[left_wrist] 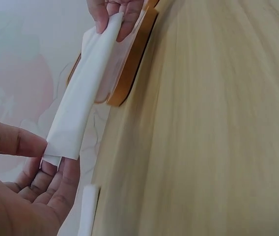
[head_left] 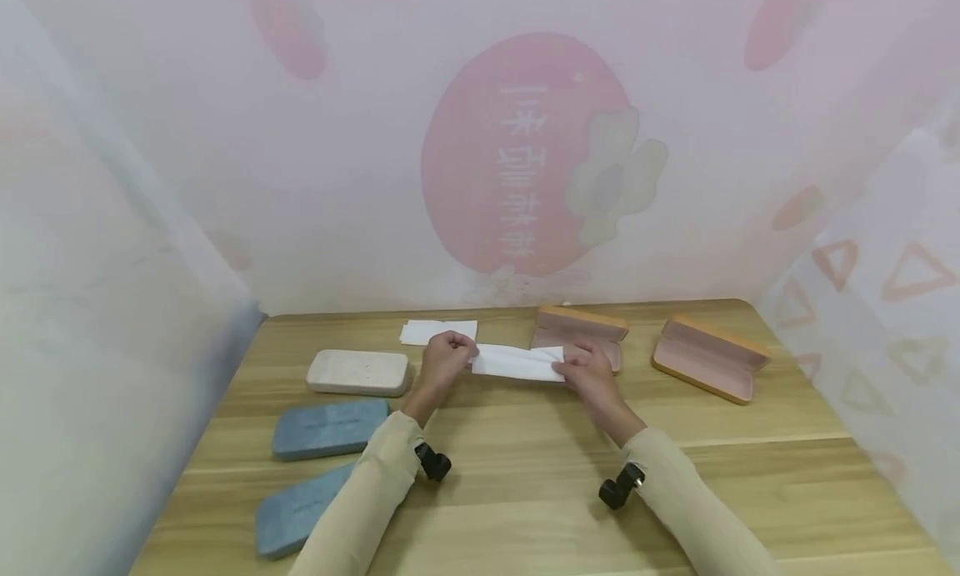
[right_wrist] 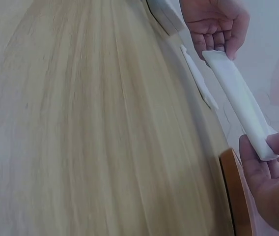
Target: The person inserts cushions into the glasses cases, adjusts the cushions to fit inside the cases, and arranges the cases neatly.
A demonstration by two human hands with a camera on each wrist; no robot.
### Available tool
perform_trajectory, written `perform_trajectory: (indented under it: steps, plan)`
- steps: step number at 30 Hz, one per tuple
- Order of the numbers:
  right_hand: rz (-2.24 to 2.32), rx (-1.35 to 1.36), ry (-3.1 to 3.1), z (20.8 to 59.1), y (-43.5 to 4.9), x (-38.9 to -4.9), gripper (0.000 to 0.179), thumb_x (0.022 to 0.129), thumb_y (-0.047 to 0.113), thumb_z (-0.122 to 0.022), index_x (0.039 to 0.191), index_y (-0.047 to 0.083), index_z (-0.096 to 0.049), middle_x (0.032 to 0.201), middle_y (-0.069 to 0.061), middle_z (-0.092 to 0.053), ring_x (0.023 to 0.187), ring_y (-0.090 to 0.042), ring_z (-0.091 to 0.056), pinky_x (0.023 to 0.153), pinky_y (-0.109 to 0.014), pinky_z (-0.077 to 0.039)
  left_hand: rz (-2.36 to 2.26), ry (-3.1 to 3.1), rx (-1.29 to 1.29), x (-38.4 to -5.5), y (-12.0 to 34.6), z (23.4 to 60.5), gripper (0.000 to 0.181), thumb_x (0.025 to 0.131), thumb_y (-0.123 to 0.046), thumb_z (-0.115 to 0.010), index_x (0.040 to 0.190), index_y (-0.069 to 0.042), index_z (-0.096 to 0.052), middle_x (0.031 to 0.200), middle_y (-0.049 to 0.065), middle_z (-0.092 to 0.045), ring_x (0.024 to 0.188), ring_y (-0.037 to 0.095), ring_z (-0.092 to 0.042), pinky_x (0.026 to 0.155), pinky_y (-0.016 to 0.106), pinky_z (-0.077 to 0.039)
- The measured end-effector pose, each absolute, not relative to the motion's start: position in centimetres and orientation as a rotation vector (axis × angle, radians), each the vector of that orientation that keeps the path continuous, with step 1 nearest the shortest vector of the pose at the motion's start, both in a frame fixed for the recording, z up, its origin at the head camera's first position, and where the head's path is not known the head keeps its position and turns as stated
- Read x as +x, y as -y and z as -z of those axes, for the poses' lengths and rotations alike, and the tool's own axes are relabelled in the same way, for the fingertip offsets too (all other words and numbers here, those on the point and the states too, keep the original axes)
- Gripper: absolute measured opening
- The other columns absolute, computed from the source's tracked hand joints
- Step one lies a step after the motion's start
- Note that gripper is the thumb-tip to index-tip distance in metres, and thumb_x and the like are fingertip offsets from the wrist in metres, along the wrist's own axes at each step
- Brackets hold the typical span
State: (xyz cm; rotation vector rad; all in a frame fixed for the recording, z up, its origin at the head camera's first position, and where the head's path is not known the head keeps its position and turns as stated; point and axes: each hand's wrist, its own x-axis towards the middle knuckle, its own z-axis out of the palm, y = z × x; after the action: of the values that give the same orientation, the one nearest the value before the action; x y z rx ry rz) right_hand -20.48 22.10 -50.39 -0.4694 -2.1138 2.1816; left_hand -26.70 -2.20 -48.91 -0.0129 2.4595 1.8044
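A white folded cloth or tissue strip is stretched between both hands, held above the table. My left hand pinches its left end between thumb and fingers, which the left wrist view shows closely. At the other end, my right hand pinches it the same way, seen near in the right wrist view. Just behind the right hand stands an open glasses case with an orange outside and pinkish lining. Another white folded piece lies flat on the table behind the left hand.
A second open orange glasses case sits at the right. Along the left are a closed cream case and two closed blue cases, the nearer one partly behind the left sleeve. A wall stands behind the wooden table.
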Motion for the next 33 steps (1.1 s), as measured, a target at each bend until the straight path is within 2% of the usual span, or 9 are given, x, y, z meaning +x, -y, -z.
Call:
perform_trajectory:
  steps: [6,10,17,22,28,33]
  plan:
    - [-2.142,-0.511,2.102,49.8,-24.0,-19.5,0.076,0.088,0.000,-0.071,0.150,-0.006,-0.026,0.097,-0.004,-0.062,0.079,-0.006,-0.058,0.067,-0.018,-0.052,-1.779,-2.464,0.092,-27.1,-0.4,48.8,0.015,0.087,-0.011,-0.062,0.097,-0.004,-0.070,0.093,0.011,-0.071,0.074,0.020,-0.067,0.075,0.038,-0.060]
    - [-2.107,-0.558,2.143,49.8,-25.5,-19.1,0.080,0.092,0.004,-0.070,0.155,-0.004,-0.022,0.104,-0.004,-0.061,0.085,-0.007,-0.059,0.075,-0.019,-0.054,-1.771,-2.465,0.165,-27.5,-2.1,49.0,0.016,0.085,-0.009,-0.060,0.095,-0.002,-0.071,0.092,0.011,-0.071,0.072,0.018,-0.065,0.071,0.033,-0.059]
    - [-1.976,-0.622,2.177,49.9,-27.4,-19.0,0.081,0.092,0.007,-0.071,0.156,-0.001,-0.022,0.093,0.002,-0.064,0.078,-0.005,-0.061,0.078,-0.020,-0.055,-1.773,-2.428,0.218,-28.1,-4.1,49.5,0.016,0.085,-0.010,-0.062,0.094,-0.003,-0.073,0.095,0.010,-0.072,0.075,0.019,-0.067,0.071,0.032,-0.060]
    - [-1.859,-0.681,2.226,49.9,-28.1,-19.0,0.079,0.093,0.013,-0.071,0.156,0.002,-0.025,0.107,-0.008,-0.067,0.087,-0.009,-0.063,0.083,-0.022,-0.053,-1.765,-2.431,0.185,-28.4,-5.3,49.7,0.015,0.084,-0.008,-0.065,0.095,-0.003,-0.073,0.095,0.010,-0.073,0.076,0.019,-0.068,0.068,0.026,-0.057]
    - [-1.784,-0.702,2.273,50.1,-28.6,-18.9,0.078,0.095,0.016,-0.068,0.157,0.004,-0.022,0.131,-0.022,-0.062,0.112,-0.027,-0.061,0.101,-0.037,-0.048,-1.791,-2.388,0.191,-28.5,-6.4,49.9,0.015,0.086,-0.008,-0.065,0.098,-0.002,-0.070,0.097,0.011,-0.072,0.075,0.018,-0.067,0.069,0.026,-0.056]
    - [-1.763,-0.702,2.281,50.5,-28.6,-19.1,0.078,0.095,0.014,-0.067,0.157,0.002,-0.021,0.134,-0.026,-0.061,0.120,-0.036,-0.059,0.108,-0.046,-0.045,-1.813,-2.373,0.225,-28.6,-6.6,50.0,0.015,0.087,-0.007,-0.064,0.100,-0.001,-0.071,0.100,0.012,-0.072,0.074,0.016,-0.066,0.073,0.027,-0.057]
